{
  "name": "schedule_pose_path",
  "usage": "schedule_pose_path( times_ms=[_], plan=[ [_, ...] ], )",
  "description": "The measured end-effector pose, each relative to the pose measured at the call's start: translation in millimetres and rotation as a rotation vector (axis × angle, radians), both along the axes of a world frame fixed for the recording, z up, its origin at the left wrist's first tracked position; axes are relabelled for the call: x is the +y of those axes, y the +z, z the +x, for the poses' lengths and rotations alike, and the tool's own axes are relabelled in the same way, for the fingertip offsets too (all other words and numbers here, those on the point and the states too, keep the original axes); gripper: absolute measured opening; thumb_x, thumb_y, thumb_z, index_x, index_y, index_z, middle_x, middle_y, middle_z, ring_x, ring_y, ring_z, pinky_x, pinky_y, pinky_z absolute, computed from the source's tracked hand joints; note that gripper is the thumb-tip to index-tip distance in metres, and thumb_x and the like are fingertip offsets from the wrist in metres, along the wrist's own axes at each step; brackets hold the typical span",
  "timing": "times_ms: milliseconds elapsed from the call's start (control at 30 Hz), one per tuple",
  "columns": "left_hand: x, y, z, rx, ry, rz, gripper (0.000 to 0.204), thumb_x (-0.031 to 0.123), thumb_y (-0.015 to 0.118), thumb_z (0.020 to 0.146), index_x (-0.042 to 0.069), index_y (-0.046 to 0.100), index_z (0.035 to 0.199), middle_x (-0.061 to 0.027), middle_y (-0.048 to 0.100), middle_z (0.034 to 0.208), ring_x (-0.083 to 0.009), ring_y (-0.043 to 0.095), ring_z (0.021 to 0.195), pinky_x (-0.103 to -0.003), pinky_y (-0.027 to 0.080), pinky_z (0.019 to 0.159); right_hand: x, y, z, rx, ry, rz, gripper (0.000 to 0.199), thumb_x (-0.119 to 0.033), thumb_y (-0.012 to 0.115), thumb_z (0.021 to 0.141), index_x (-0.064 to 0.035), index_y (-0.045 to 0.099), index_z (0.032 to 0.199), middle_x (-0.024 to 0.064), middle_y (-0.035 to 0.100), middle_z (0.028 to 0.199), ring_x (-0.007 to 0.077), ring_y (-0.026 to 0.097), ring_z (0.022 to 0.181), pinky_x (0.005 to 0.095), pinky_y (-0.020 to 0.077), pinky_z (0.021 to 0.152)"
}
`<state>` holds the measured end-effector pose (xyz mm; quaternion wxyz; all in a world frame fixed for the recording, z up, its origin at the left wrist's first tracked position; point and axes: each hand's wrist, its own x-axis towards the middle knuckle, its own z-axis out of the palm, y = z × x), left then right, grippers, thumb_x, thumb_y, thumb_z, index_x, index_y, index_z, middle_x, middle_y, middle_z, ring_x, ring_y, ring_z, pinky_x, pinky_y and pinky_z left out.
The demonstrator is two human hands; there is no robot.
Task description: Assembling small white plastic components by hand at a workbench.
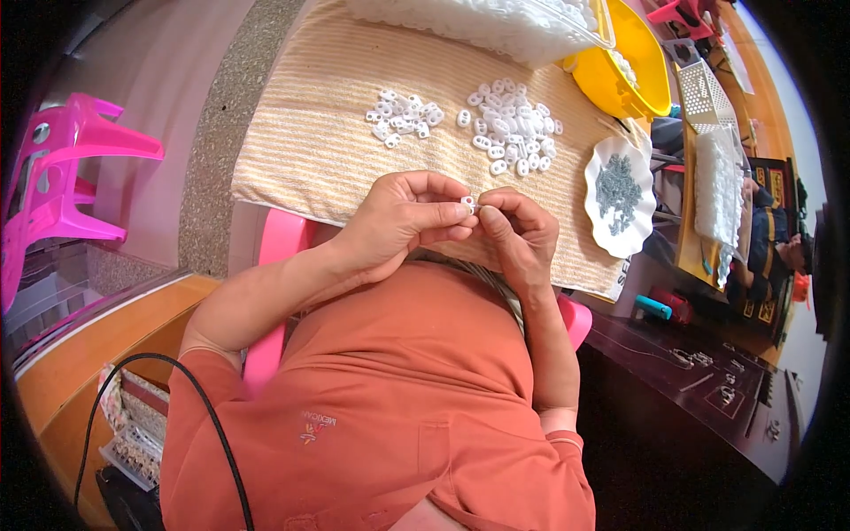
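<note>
My left hand [403,217] pinches a small white plastic piece [467,203] with a hole in it between thumb and forefinger. The fingers of my right hand [524,232] are pressed together right beside that piece; what they hold is too small to make out. Beyond my hands, two piles lie on the striped towel [310,115]. On the left are small white plastic pieces [400,117]; on the right, a larger heap of oval white pieces with two holes [513,128]. To the right sits a scalloped white plate [644,212] holding many small grey parts [618,188].
A clear plastic bin [567,37] full of white pieces stands at the far edge, against a yellow basin [651,75]. Pink stools [75,150] are at the left. A dark low table [655,363] is at the right, and a person [775,252] is farther off.
</note>
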<state>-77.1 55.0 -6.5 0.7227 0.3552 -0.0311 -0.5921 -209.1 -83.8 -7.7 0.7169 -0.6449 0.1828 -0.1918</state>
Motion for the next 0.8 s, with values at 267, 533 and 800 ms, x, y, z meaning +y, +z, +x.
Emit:
schedule_pose_path(
  times_ms=[267,533,800],
  plan=[
    [0.3,-2.3,-0.5,-0.033,-0.014,-0.003,0.016,-0.001,0.065,0.086,-0.001,0.062,0.102,-0.0105,0.067,0.092,-0.0171,0.068,0.082,-0.027,0.059,0.076,-0.2,-4.9,-0.4,-0.014,0.018,-0.066,0.006,-0.001,0.062,0.091,0.0033,0.064,0.095,0.003,0.063,0.09,0.0073,0.059,0.079,0.0203,0.0485,0.071],
    [0.4,-0.1,-1.1,-0.104,-0.007,0.043,0.019,0.0,0.066,0.086,-0.003,0.062,0.104,-0.0105,0.068,0.093,-0.0163,0.068,0.082,-0.027,0.058,0.076,-0.4,-3.2,-0.1,0.015,0.035,-0.199,0.003,0.003,0.06,0.09,0.0022,0.062,0.092,0.0033,0.06,0.086,0.0072,0.055,0.075,0.02,0.0453,0.066],
    [0.8,-1.3,-1.5,-0.131,-0.009,0.052,0.02,0.001,0.067,0.086,-0.002,0.062,0.105,-0.0096,0.068,0.093,-0.0158,0.068,0.082,-0.027,0.058,0.076,-1.9,-3.0,1.7,0.03,0.053,-0.395,0.003,0.003,0.06,0.089,0.0002,0.06,0.088,0.0054,0.058,0.083,0.0116,0.055,0.073,0.0238,0.0452,0.066]
  ],
)
